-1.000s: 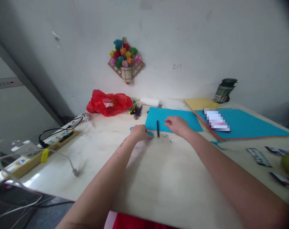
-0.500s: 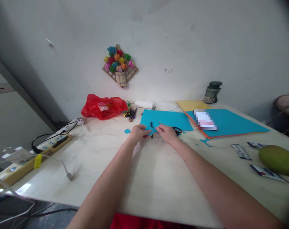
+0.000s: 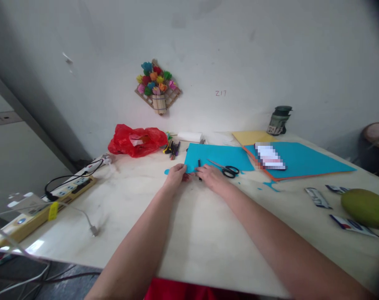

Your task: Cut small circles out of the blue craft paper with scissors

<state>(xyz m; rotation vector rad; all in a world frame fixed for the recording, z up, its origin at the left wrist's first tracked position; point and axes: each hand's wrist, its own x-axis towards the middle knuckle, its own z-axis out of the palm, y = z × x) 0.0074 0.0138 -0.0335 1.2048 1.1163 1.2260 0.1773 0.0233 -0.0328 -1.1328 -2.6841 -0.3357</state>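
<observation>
My left hand (image 3: 176,175) is closed with its fingertips at a small blue paper piece (image 3: 191,170), beside the near edge of a blue sheet (image 3: 219,155). From the other side my right hand (image 3: 209,176) pinches at the same piece, its fingers curled; the piece's outline blends with the sheet. A black pen (image 3: 199,163) lies upright in view between the hands, partly hidden by my right fingers. Scissors with black handles (image 3: 229,171) rest open-bladed on the sheet, right of my right hand. A blue paper disc (image 3: 166,171) peeks out left of my left hand.
A red plastic bag (image 3: 136,141) and several pens (image 3: 174,150) lie at the back left. A power strip (image 3: 67,189) with cables runs along the left. Rightward are stacked coloured sheets (image 3: 314,160), a phone (image 3: 269,156), a bottle (image 3: 279,121), sachets (image 3: 317,198) and a green fruit (image 3: 366,208).
My left hand has shifted slightly left, and my right hand has moved left toward it. The scissors, partly covered before, now show. The blue disc is now more hidden behind my left hand.
</observation>
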